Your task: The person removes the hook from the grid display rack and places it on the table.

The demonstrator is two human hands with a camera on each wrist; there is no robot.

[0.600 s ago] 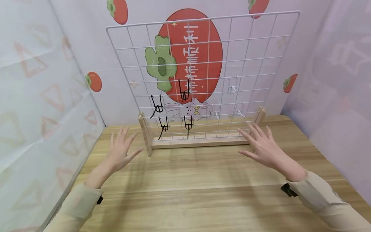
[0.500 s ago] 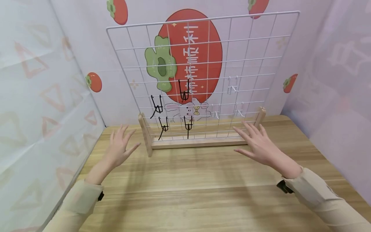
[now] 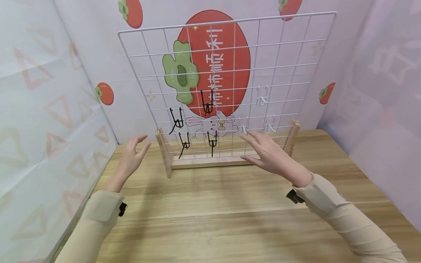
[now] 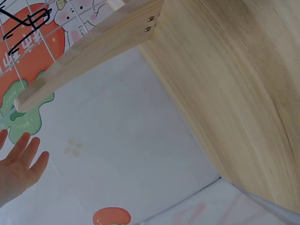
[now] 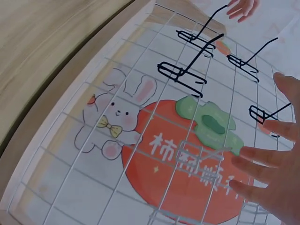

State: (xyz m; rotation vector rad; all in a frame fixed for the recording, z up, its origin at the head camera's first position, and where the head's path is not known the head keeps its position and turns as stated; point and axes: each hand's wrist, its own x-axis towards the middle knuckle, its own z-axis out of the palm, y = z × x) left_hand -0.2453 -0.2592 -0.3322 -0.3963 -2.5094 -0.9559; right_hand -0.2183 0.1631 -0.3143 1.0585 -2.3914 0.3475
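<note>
White wire forms a grid point(image 3: 234, 69) that stands, leaning back, in a pale wooden stand point(image 3: 210, 162) at the far part of the wood-grained surface point(image 3: 204, 215). Four black hooks point(image 3: 212, 143) hang on the lower left half of the grid: one higher and nearer the middle, one at the left below it, and two lower down, side by side. Three white hooks point(image 3: 262, 100) hang on the lower right half, one above and two below, their prongs pointing outward.

The left hand point(image 3: 131, 157) is in the air just beside the stand's left post point(image 3: 163, 151), fingers loosely extended, thumb apart, holding nothing. The right hand point(image 3: 266, 151) reaches in front of the grid's lower right part, fingers spread and thumb apart, also holding nothing; its fingertips are near the lower white hooks, though whether they touch the wire cannot be told.

Both arms wear beige sleeves point(image 3: 335, 208). Behind the grid, a pale backdrop point(image 3: 128, 113) bears a large printed red fruit point(image 3: 227, 73) with white lettering and a rabbit point(image 3: 212, 125) beneath it.
</note>
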